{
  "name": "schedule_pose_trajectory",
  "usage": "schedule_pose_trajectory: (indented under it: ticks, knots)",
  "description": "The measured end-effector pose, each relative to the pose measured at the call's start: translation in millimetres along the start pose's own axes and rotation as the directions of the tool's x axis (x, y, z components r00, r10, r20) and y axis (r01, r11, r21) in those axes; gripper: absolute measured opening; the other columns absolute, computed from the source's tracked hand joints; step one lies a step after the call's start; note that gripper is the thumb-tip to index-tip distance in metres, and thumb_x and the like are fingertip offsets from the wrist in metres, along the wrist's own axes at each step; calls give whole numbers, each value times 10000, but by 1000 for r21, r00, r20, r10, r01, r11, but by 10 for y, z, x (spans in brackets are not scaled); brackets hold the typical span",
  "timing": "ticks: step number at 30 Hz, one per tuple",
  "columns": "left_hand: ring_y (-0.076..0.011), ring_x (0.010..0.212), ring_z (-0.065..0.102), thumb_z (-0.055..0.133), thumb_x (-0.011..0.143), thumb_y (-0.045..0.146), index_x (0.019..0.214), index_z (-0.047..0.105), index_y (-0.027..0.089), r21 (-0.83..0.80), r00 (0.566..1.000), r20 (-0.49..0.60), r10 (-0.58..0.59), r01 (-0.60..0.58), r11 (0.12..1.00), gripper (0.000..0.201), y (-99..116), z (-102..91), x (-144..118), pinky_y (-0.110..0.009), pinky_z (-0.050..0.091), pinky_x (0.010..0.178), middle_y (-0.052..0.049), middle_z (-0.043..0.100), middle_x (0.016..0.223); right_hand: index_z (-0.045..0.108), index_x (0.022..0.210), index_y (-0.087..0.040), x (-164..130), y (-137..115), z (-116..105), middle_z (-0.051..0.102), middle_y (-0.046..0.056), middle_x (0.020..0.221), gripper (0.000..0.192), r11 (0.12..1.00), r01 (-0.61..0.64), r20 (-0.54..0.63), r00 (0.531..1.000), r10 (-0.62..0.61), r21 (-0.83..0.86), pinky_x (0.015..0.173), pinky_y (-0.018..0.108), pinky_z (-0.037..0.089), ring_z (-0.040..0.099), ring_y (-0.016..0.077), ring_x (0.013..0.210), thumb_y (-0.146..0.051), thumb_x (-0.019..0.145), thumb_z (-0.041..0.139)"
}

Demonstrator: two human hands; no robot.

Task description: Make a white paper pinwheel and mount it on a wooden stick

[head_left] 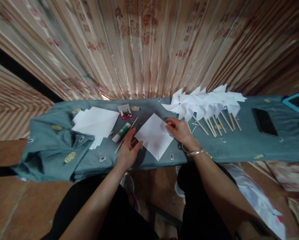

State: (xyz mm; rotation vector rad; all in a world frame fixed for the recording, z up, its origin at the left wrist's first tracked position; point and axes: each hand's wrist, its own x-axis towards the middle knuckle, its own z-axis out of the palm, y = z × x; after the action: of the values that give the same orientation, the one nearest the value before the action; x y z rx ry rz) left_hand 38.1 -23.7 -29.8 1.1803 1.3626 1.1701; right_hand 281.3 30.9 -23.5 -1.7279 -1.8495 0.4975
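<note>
A square sheet of white paper (154, 136) lies cornerwise on the cloth, with short slits or creases running in from its corners. My left hand (127, 152) rests at its left corner, thumb and fingers apart, the thumb near the lower left edge. Along the upper right edge, my right hand (181, 131) touches the sheet with loosely bent fingers; no firm grip shows. Close to my left hand are a glue stick (121, 132) and a thin wooden stick (126, 135). Behind them stands an opened small red-and-white box (125, 111) with dark small pieces inside.
Overlapping white paper pinwheels (204, 103) on wooden sticks line the back right. A stack of white paper (96, 121) lies at left. Further right are a black phone (264, 122) and a blue-framed device (298, 102). A patterned curtain (144, 50) hangs behind the cloth-covered table (239, 146).
</note>
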Motion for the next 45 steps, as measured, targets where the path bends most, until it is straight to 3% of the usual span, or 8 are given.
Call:
schedule_pose_trajectory:
  ticks: [4, 9, 18, 26, 30, 34, 37, 45]
  knots:
    - [-286, 1259, 538, 630, 794, 281, 1148, 699, 206, 370, 967, 88, 240, -256, 893, 368, 15, -261, 28, -468, 389, 1102, -128, 606, 1324, 677, 1170, -133, -26, -9, 11, 758, 134, 1064, 324, 988, 90, -21, 995, -94, -126, 878, 392, 546, 714, 265, 957, -178, 867, 573]
    - [-280, 1040, 637, 582, 840, 306, 1020, 750, 232, 514, 939, 97, 330, -331, 791, 257, -21, -489, 84, -445, 494, 979, -104, 698, 1055, 707, 1118, -143, -55, -21, -20, 753, 130, 1092, 287, 972, 155, -9, 987, -160, -178, 903, 376, 531, 701, 268, 998, -176, 887, 539]
    - [-263, 1019, 622, 538, 871, 143, 1052, 729, 200, 504, 847, 373, 379, -527, 684, 269, -34, -47, -67, -428, 516, 925, -115, 697, 1061, 736, 980, -165, -113, -393, 103, 756, 115, 985, 235, 947, 234, 147, 968, -205, -222, 830, 312, 499, 689, 238, 926, -170, 938, 505]
    - [-249, 906, 636, 584, 858, 162, 920, 750, 221, 566, 905, 143, 401, -407, 717, 187, 83, -425, 180, -398, 509, 865, -88, 700, 933, 734, 973, -156, -159, -546, 80, 751, 126, 972, 237, 928, 281, 231, 946, -226, -244, 800, 318, 493, 689, 252, 912, -165, 940, 500]
    - [-225, 887, 650, 579, 873, 167, 900, 745, 210, 522, 897, 202, 393, -438, 732, 173, 173, -307, 61, -367, 526, 845, -80, 706, 912, 735, 990, -147, -166, -497, 142, 756, 129, 992, 232, 938, 288, 209, 946, -248, -191, 819, 320, 498, 696, 251, 920, -169, 932, 512]
    - [-217, 951, 638, 547, 915, 176, 960, 720, 184, 429, 757, 470, 453, -645, 632, 179, 411, 97, -169, -360, 527, 887, -72, 718, 951, 731, 1010, -164, -98, -572, 242, 769, 86, 1000, 229, 962, 245, 229, 950, -213, -124, 805, 273, 509, 714, 203, 897, -165, 928, 518]
    - [-208, 955, 630, 542, 926, 183, 933, 707, 170, 366, 674, 556, 487, -724, 584, 166, 505, 270, -246, -336, 528, 886, -70, 715, 962, 724, 1044, -172, 50, -695, 331, 774, 66, 1013, 238, 961, 191, 258, 956, -137, -200, 778, 251, 513, 720, 180, 878, -173, 941, 510]
    - [-192, 867, 645, 567, 903, 156, 895, 703, 165, 401, 748, 406, 524, -662, 634, 137, 241, 71, -87, -322, 549, 816, -69, 705, 893, 708, 1059, -135, 433, -964, 608, 737, 145, 1067, 212, 887, 296, 335, 926, -175, -355, 877, 312, 471, 660, 248, 1016, -177, 907, 566]
